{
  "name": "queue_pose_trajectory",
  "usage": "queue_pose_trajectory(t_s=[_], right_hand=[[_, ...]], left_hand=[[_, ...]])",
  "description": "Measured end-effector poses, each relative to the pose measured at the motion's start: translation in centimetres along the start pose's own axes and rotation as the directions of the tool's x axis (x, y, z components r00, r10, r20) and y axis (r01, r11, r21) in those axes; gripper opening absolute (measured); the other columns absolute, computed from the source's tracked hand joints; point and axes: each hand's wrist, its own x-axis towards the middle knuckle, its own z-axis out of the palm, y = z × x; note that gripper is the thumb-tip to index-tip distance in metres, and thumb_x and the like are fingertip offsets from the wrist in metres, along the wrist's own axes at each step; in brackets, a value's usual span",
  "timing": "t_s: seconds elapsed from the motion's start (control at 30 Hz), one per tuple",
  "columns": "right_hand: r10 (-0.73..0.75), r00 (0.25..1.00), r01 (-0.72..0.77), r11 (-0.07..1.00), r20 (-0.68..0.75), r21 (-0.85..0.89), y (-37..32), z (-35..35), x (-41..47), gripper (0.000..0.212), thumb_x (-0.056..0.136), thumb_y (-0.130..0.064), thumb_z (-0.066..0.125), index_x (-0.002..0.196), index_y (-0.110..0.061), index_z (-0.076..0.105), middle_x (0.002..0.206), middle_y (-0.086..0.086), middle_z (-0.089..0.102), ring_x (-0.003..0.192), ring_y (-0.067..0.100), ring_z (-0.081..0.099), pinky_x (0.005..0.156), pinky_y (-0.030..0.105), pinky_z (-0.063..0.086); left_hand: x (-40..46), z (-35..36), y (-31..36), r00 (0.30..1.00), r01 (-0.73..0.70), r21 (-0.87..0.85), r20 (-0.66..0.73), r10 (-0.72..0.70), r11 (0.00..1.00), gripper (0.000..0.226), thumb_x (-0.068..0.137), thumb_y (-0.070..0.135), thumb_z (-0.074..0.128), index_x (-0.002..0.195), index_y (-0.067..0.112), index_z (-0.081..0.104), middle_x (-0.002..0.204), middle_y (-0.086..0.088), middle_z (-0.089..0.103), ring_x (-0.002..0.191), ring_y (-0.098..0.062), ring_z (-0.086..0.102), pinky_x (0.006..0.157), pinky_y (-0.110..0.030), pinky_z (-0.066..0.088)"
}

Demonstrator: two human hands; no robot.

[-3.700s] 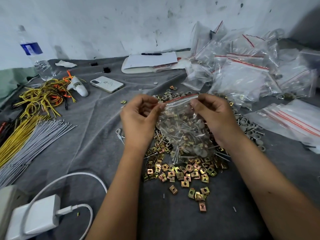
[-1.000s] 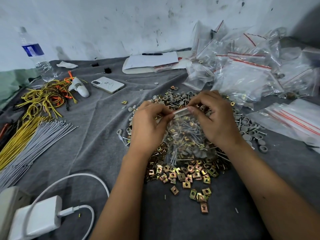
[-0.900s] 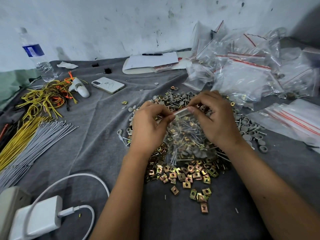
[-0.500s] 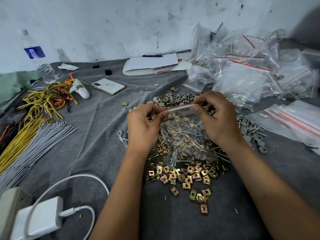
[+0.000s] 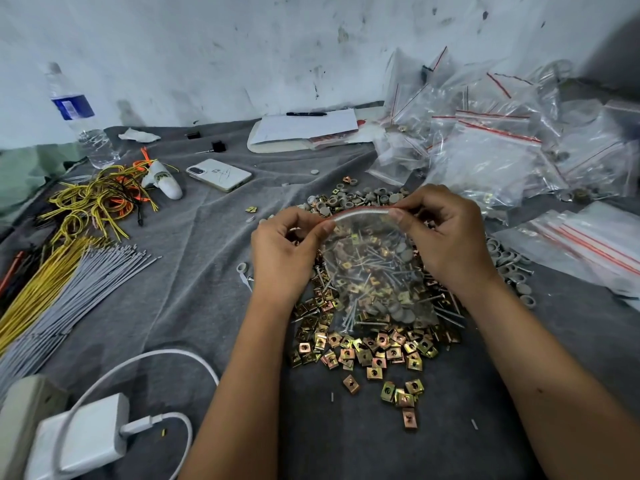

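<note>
One view: a head-worn wide-angle camera looks forward and down from the person's own position over the grey cloth-covered surface (image 5: 207, 258). Both forearms enter from the bottom edge. The left hand (image 5: 282, 258) and right hand (image 5: 446, 244) sit close to the lens at frame centre, pinching the clear zip-top plastic bag of screws (image 5: 374, 268) (the nearest zone). The scuffed white wall (image 5: 242, 46) fills the top band, so the tilt is oblique, not straight down. The clear plastic water bottle with blue label (image 5: 79, 116) leans at far left, where the edges bow.
</note>
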Motion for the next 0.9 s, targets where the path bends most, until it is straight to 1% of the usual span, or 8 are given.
queue_pose_trajectory(t_s=[0.1, 0.2, 0.37, 0.47, 0.53, 0.63, 0.73, 0.9], right_hand=[[-0.069, 0.995, 0.073, 0.995, 0.074, -0.062, -0.3, 0.4, -0.1, 0.012, 0.082, -0.022, 0.082, 0.094, -0.02, 0.078, 0.088, -0.014, 0.069, 0.087, 0.011, 0.064, 0.077, 0.026, 0.05], [-0.093, 0.99, 0.103, 0.991, 0.107, -0.09, -0.4, 0.9, -0.2, 0.015, 0.079, -0.023, 0.085, 0.09, -0.014, 0.081, 0.084, -0.008, 0.07, 0.085, 0.015, 0.064, 0.077, 0.03, 0.051], [-0.118, 0.989, 0.126, 0.989, 0.092, -0.075, -0.5, 0.7, -0.1, 0.014, 0.082, -0.022, 0.084, 0.094, -0.015, 0.08, 0.086, -0.008, 0.07, 0.087, 0.013, 0.065, 0.077, 0.029, 0.053], [-0.132, 0.984, 0.145, 0.984, 0.121, -0.105, -0.6, 0.6, -0.1, 0.014, 0.084, -0.02, 0.082, 0.097, -0.014, 0.08, 0.089, -0.008, 0.072, 0.091, 0.015, 0.065, 0.082, 0.037, 0.054], [-0.155, 0.977, 0.176, 0.974, 0.145, -0.141, -0.7, 0.7, -0.2, 0.015, 0.082, -0.019, 0.084, 0.094, -0.011, 0.081, 0.086, -0.005, 0.073, 0.088, 0.018, 0.064, 0.078, 0.04, 0.053], [-0.184, 0.968, 0.211, 0.965, 0.171, -0.154, -1.1, 1.0, -0.3, 0.017, 0.079, -0.023, 0.085, 0.09, -0.01, 0.082, 0.08, -0.004, 0.072, 0.082, 0.017, 0.062, 0.073, 0.039, 0.052], [-0.2, 0.966, 0.227, 0.959, 0.162, -0.172, -1.1, 1.0, -0.3, 0.017, 0.08, -0.024, 0.085, 0.09, -0.01, 0.082, 0.08, -0.006, 0.071, 0.082, 0.016, 0.061, 0.072, 0.037, 0.052], [-0.17, 0.964, 0.206, 0.964, 0.206, -0.17, -1.0, 1.0, -0.2, 0.015, 0.084, -0.019, 0.083, 0.094, -0.008, 0.081, 0.084, -0.003, 0.072, 0.085, 0.017, 0.061, 0.076, 0.038, 0.051]], left_hand=[[-0.2, 0.4, 0.4, 0.982, -0.175, 0.16, 0.101, 0.16, 0.972, 0.016, 0.089, 0.028, 0.079, 0.104, 0.029, 0.076, 0.102, 0.02, 0.072, 0.103, -0.007, 0.066, 0.092, -0.043, 0.056], [-0.2, 0.8, 0.3, 0.952, -0.302, 0.249, 0.123, 0.279, 0.92, 0.005, 0.089, 0.018, 0.08, 0.093, 0.016, 0.081, 0.093, 0.007, 0.074, 0.095, -0.017, 0.063, 0.088, -0.045, 0.049], [-0.1, 0.8, 0.2, 0.943, -0.331, 0.231, 0.13, 0.308, 0.915, 0.008, 0.087, 0.021, 0.079, 0.085, 0.014, 0.08, 0.084, 0.007, 0.073, 0.088, -0.017, 0.062, 0.082, -0.043, 0.049], [-0.1, 0.7, 0.0, 0.935, -0.354, 0.276, 0.118, 0.334, 0.894, 0.008, 0.087, 0.025, 0.081, 0.091, 0.018, 0.081, 0.089, 0.008, 0.074, 0.093, -0.019, 0.061, 0.083, -0.042, 0.049], [-0.2, 0.8, 0.1, 0.919, -0.393, 0.351, 0.138, 0.368, 0.85, 0.009, 0.088, 0.027, 0.083, 0.095, 0.021, 0.081, 0.095, 0.01, 0.074, 0.098, -0.02, 0.06, 0.085, -0.042, 0.047], [-0.4, 1.5, 0.1, 0.876, -0.482, 0.36, 0.185, 0.445, 0.799, 0.01, 0.087, 0.022, 0.083, 0.083, 0.015, 0.077, 0.086, 0.008, 0.071, 0.09, -0.021, 0.058, 0.08, -0.041, 0.045], [-0.4, 1.8, 0.1, 0.869, -0.495, 0.34, 0.179, 0.462, 0.8, 0.014, 0.085, 0.015, 0.084, 0.076, 0.012, 0.073, 0.079, 0.006, 0.067, 0.084, -0.019, 0.053, 0.074, -0.039, 0.044], [-0.7, 1.8, 0.4, 0.884, -0.468, 0.371, 0.194, 0.426, 0.802, 0.012, 0.089, 0.023, 0.082, 0.087, 0.015, 0.074, 0.087, 0.008, 0.069, 0.088, -0.019, 0.057, 0.077, -0.042, 0.046]])
